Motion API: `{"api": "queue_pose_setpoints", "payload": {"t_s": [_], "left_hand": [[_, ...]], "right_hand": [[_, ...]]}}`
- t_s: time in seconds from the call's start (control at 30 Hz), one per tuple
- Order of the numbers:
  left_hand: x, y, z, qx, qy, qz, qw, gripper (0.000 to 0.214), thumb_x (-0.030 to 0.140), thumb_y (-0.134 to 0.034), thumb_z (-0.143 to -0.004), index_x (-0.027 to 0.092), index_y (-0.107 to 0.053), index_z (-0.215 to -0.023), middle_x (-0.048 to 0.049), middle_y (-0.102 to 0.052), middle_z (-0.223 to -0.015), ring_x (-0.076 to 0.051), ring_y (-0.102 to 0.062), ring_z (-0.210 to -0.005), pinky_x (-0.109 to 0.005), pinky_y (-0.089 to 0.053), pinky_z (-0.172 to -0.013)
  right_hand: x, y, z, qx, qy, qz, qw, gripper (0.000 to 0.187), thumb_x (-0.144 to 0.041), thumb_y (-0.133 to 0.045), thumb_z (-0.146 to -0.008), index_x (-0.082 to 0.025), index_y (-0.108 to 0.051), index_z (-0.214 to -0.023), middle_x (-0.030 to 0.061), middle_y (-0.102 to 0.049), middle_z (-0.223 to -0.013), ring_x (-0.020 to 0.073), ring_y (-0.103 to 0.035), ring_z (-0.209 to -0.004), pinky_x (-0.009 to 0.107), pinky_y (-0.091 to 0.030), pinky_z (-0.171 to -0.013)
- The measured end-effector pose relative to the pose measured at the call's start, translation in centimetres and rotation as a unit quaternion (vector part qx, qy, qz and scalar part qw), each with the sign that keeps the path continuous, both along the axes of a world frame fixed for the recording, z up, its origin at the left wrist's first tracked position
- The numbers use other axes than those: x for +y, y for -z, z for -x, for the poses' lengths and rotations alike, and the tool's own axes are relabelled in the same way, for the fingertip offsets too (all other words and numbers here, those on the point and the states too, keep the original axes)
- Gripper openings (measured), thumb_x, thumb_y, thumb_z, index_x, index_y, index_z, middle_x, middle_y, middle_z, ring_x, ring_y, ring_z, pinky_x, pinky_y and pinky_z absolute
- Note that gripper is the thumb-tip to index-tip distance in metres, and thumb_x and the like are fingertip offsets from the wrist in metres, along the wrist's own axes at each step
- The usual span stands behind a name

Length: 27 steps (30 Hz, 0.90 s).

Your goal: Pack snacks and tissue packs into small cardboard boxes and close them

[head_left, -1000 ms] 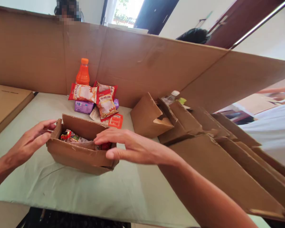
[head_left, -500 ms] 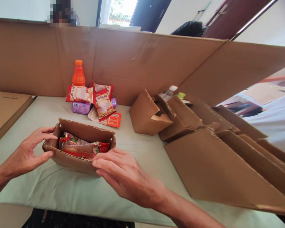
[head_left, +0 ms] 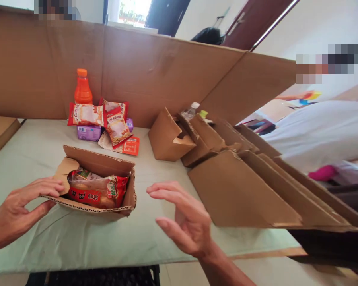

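Note:
A small cardboard box (head_left: 95,217) with an uncovered top stands on the green-clothed table. Inside it lies a red-and-clear snack bag (head_left: 101,191), with part of another packet (head_left: 88,173) behind. My left hand (head_left: 26,204) grips the box's left end, its fingers over a tilted flap (head_left: 66,169) and the thumb outside the edge. To the right of the box, my right hand (head_left: 185,216) hovers apart from it. Its thumb and fingers are spread, with nothing between them.
Behind the box are an orange bottle (head_left: 83,89), several red-and-white snack packets (head_left: 86,114) and a purple pack (head_left: 89,133). Cardboard compartments (head_left: 238,188) stand at right, a cardboard screen (head_left: 143,67) at the back. A person in light clothing (head_left: 310,125) is beyond.
My right hand has let go of the box's right front corner and moved right, opening. The left end flap now tilts under my left hand. The view has turned right.

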State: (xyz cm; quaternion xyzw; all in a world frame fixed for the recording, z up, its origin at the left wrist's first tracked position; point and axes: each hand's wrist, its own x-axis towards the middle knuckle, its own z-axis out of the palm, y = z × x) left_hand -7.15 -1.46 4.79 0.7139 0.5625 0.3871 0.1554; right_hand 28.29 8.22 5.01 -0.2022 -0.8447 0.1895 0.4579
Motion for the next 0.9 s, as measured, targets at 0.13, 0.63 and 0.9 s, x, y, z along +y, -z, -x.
{"api": "queue_pose_setpoints", "payload": {"t_s": [0.13, 0.63, 0.9], "left_hand": [[0.1, 0.4, 0.3, -0.021, -0.005, 0.031, 0.999, 0.01, 0.03, -0.066, -0.086, 0.031, -0.074, -0.092, 0.0011, -0.079, -0.108, -0.026, -0.072, -0.114, -0.043, -0.057, -0.106], [1.9, 2.0, -1.7, 0.072, -0.184, -0.039, 0.979, 0.036, 0.048, -0.061, -0.091, 0.023, -0.065, -0.117, -0.004, -0.073, -0.109, -0.023, -0.07, -0.098, -0.036, -0.059, -0.089], [4.9, 3.3, 1.6, 0.182, -0.019, -0.087, 0.979, 0.048, 0.028, -0.052, -0.095, 0.035, -0.052, -0.143, -0.0053, -0.018, -0.17, -0.035, -0.035, -0.15, -0.056, -0.04, -0.118]], "right_hand": [[0.3, 2.1, 1.1, -0.136, -0.021, -0.055, 0.989, 0.067, -0.056, -0.058, -0.096, -0.017, -0.044, -0.149, 0.0201, -0.067, -0.131, 0.0329, -0.065, -0.117, 0.052, -0.051, -0.097], [2.8, 1.9, 3.5, -0.068, 0.074, -0.059, 0.993, 0.077, -0.054, -0.057, -0.097, -0.019, -0.028, -0.16, 0.0207, -0.051, -0.147, 0.0359, -0.05, -0.136, 0.057, -0.045, -0.109], [2.0, 5.1, 3.1, -0.196, -0.043, -0.074, 0.977, 0.064, -0.06, -0.048, -0.099, -0.017, -0.05, -0.146, 0.0176, -0.061, -0.14, 0.0317, -0.053, -0.134, 0.053, -0.04, -0.112]]}}
